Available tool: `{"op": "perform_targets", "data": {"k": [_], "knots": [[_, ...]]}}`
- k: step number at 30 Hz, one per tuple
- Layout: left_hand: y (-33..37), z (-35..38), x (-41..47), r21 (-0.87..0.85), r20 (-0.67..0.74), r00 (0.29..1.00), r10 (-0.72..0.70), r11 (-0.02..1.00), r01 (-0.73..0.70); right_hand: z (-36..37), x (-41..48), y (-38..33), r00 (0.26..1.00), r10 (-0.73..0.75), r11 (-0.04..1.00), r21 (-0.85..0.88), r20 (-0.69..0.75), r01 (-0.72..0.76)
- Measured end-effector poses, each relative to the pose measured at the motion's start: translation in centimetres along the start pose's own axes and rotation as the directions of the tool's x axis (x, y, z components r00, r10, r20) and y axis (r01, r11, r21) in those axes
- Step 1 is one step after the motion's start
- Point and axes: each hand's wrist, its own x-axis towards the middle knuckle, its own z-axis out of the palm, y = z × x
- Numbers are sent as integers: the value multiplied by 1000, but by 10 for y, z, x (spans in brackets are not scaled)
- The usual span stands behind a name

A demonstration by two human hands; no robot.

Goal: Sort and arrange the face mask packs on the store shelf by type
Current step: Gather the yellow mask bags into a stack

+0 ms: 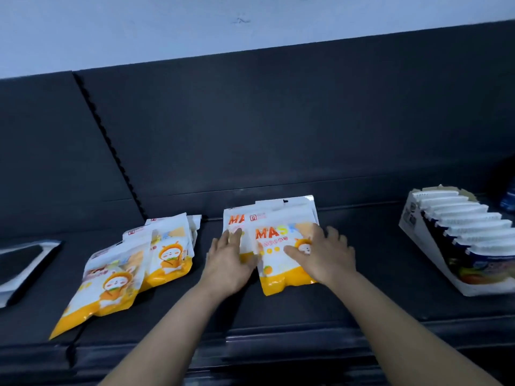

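Note:
A small stack of white-and-orange face mask packs (274, 240) printed "MASK" lies in the middle of the dark shelf (362, 296). My left hand (228, 260) rests flat on the stack's left side, fingers straight. My right hand (324, 252) lies on the top pack's right side, with fingers spread and the thumb across the cartoon print. A looser pile of the same orange packs (119, 271) fans out to the left, some overlapping and tilted toward the shelf's front edge.
A white cardboard display box (412, 227) at the right holds several upright blue-and-white packs (473, 232). A flat black-and-silver pack (19, 263) lies at the far left. A blue item (508, 199) shows at the right edge. The dark back panel rises behind.

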Motion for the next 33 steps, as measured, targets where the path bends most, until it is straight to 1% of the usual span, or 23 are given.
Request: {"op": "perform_targets", "data": {"k": [2, 3, 5, 8, 11, 13, 15, 17, 19, 21, 22, 24, 26, 27, 29, 30, 31, 33], "knots": [[-9, 3, -4, -71, 50, 999, -10, 997, 13, 7, -4, 0, 995, -99, 994, 35, -8, 99], [-12, 5, -4, -119, 86, 996, -4, 993, 15, 11, -6, 0, 987, -161, 987, 32, 17, 160], [-11, 10, -1, -166, 126, 992, 14, 986, 7, 18, -9, -1, 972, -221, 974, -29, 79, 224], [-2, 15, 6, -148, 80, 996, 42, 989, -30, 24, -9, 2, 977, -196, 974, -98, 90, 204], [2, 16, 8, -134, 68, 994, 87, 988, -78, 18, -7, 5, 982, -155, 979, -118, 105, 167], [2, 16, 7, -135, 23, 996, 90, 987, -86, 13, -8, 5, 980, -158, 980, -107, 124, 171], [0, 11, 3, -126, -68, 995, 72, 989, -80, 12, -10, -1, 975, -191, 973, -108, 114, 203], [-4, 1, -1, -111, -135, 988, 71, 990, -86, 14, -14, -15, 964, -260, 958, -107, 61, 265], [-12, -14, -6, -74, -199, 977, 80, 993, -96, 18, -19, -34, 936, -351, 933, -83, 10, 351], [-24, -32, -10, -19, -260, 962, 77, 996, -85, 25, -23, -57, 898, -440, 897, -44, 8, 440], [-34, -43, -13, -1, -289, 956, 54, 998, -57, 31, -25, -71, 876, -482, 875, -25, 24, 483], [-58, -65, -19, 3, -335, 941, -36, 999, 39, 40, -30, -99, 830, -554, 832, 4, 66, 555], [-90, -84, -22, 20, -360, 920, -155, 985, 173, 50, -34, -125, 783, -615, 787, 13, 98, 617], [-110, -94, -24, 40, -351, 905, -239, 962, 269, 55, -38, -139, 762, -637, 769, 22, 116, 639], [-151, -110, -30, 68, -274, 860, -430, 884, 463, 69, -44, -165, 736, -658, 751, 60, 162, 658], [-168, -116, -34, 63, -217, 834, -507, 845, 531, 77, -47, -176, 733, -654, 754, 81, 188, 652], [-181, -119, -38, 41, -159, 815, -557, 821, 569, 83, -48, -184, 739, -640, 765, 89, 211, 637], [-198, -120, -41, -25, -88, 818, -568, 822, 569, 94, -48, -199, 780, -566, 821, 104, 265, 561]]}}
